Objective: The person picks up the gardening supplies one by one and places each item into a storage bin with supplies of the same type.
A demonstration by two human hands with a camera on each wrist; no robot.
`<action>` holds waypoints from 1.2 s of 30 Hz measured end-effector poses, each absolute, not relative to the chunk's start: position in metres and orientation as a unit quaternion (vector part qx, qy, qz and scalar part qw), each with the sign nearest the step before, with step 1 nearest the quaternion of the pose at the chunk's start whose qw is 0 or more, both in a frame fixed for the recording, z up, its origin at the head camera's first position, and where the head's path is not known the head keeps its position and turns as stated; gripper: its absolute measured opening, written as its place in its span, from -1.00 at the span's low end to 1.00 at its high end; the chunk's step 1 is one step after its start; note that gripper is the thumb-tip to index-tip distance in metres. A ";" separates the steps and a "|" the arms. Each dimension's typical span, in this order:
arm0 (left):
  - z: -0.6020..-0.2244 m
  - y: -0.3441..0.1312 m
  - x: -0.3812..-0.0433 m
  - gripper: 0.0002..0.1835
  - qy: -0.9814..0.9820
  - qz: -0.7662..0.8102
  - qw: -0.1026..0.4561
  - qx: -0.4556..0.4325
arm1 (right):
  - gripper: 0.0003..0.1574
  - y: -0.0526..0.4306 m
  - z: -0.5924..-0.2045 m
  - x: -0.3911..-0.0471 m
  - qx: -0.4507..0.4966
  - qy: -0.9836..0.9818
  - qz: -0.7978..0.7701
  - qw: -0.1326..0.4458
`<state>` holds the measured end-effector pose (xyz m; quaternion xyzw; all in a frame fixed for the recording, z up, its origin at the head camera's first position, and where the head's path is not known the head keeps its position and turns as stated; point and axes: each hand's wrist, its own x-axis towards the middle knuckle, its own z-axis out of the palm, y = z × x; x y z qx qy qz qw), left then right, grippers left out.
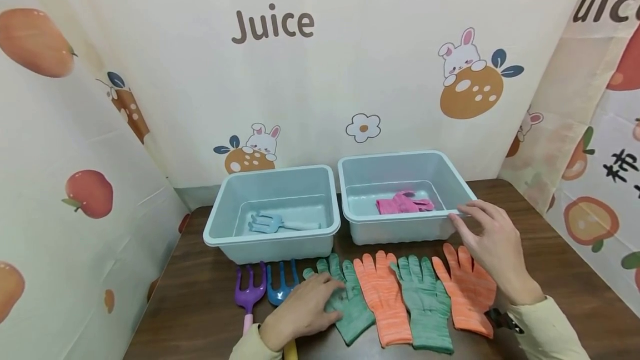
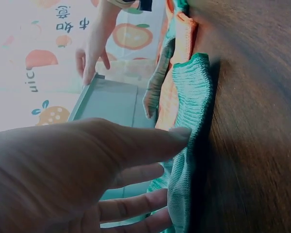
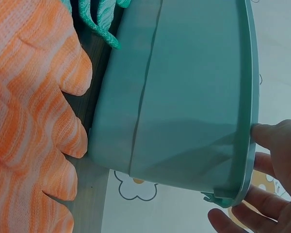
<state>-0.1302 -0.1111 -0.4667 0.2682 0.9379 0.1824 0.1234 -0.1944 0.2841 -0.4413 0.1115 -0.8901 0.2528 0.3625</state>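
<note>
In the head view, my left hand (image 1: 307, 307) is over the leftmost green knit glove (image 1: 352, 304), fingers spread and thumb apart. The left wrist view shows its thumb and fingertips right at the glove's fabric (image 2: 191, 92). My right hand (image 1: 492, 240) grips the front right corner of the right light-blue bin (image 1: 400, 229), thumb on the rim and fingers over it, as the right wrist view also shows. A pink glove (image 1: 402, 203) lies inside that bin. Right of the left hand lie an orange glove (image 1: 382, 299), another green glove (image 1: 425, 304) and another orange glove (image 1: 467, 293).
The left light-blue bin (image 1: 275, 246) holds a pale blue hand fork (image 1: 267, 223). In front of it lie a purple hand fork (image 1: 250, 293) and a blue one (image 1: 281, 290), partly hidden by the left arm. A printed curtain (image 1: 320, 82) stands behind the brown table (image 1: 175, 304).
</note>
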 end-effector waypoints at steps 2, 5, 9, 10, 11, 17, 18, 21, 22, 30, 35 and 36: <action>-0.467 -0.111 -0.131 -0.51 0.938 0.178 0.123 0.270 | -0.61 0.284 -0.441 -0.195 0.111 -0.890 0.253 0.364; -0.467 -0.111 -0.130 -0.50 0.940 0.170 0.119 0.270 | -0.61 0.282 -0.440 -0.196 0.113 -0.890 0.255 0.362; -0.467 -0.110 -0.129 -0.48 0.942 0.156 0.117 0.272 | -0.62 0.279 -0.441 -0.198 0.116 -0.890 0.257 0.358; -0.467 -0.110 -0.128 -0.49 0.943 0.154 0.118 0.272 | -0.62 0.278 -0.442 -0.197 0.117 -0.891 0.257 0.357; -0.468 -0.110 -0.128 -0.49 0.942 0.152 0.120 0.273 | -0.62 0.278 -0.442 -0.197 0.117 -0.891 0.257 0.356; -0.471 -0.106 -0.130 -0.52 0.938 0.145 0.113 0.294 | -0.60 0.280 -0.440 -0.195 0.113 -0.891 0.257 0.356; -0.472 -0.106 -0.130 -0.53 0.937 0.145 0.111 0.297 | -0.60 0.281 -0.440 -0.194 0.111 -0.892 0.256 0.356; -0.483 -0.106 -0.135 -0.54 0.935 0.146 0.096 0.310 | -0.59 0.283 -0.440 -0.194 0.107 -0.894 0.257 0.352; -0.487 -0.106 -0.137 -0.54 0.935 0.148 0.096 0.309 | -0.60 0.284 -0.440 -0.193 0.107 -0.895 0.256 0.350; -0.520 -0.110 -0.150 -0.79 0.918 0.169 0.059 0.353 | -0.61 0.285 -0.441 -0.193 0.106 -0.894 0.255 0.352; -0.494 -0.109 -0.144 -0.81 0.913 0.187 0.085 0.351 | -0.61 0.285 -0.441 -0.194 0.107 -0.893 0.256 0.355; -0.489 -0.109 -0.143 -0.80 0.914 0.189 0.091 0.348 | -0.61 0.284 -0.441 -0.194 0.107 -0.892 0.257 0.356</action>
